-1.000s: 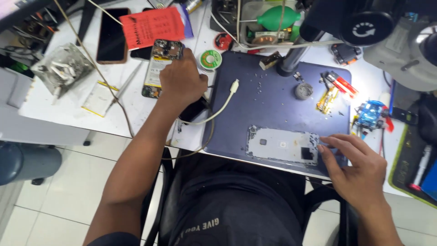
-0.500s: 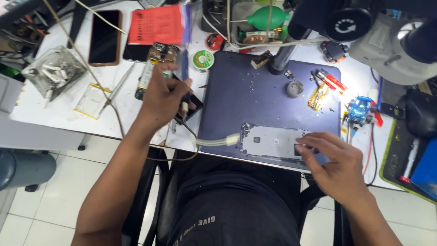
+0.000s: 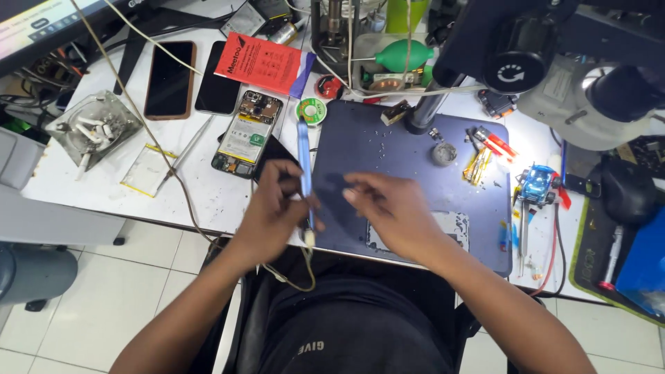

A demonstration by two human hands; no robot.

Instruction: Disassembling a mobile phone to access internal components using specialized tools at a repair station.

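While both hands meet over the front edge of the table [image 3: 208, 201], the left hand [image 3: 273, 215] pinches a thin blue pen-shaped tool with a pale cord at its bottom end [image 3: 304, 170], holding it almost straight up near its lower half. The right hand [image 3: 391, 211] hovers just beside it with its fingers loosely bent, and I cannot tell if it holds anything. The tool looks light and stiff, and its smooth body could slip, so the thick lower part is the best place to hold it; the cord is soft and may tug. Under the right hand, on the dark blue work mat [image 3: 388, 138], lies a flat grey phone back plate [image 3: 450, 228], thin and easy to bend. An open phone with its green and yellow insides showing [image 3: 246, 135] lies near the back left of the mat. Half a second ago the left hand was reaching out by the open phone and the right hand rested on the plate; now both have come together in the middle.
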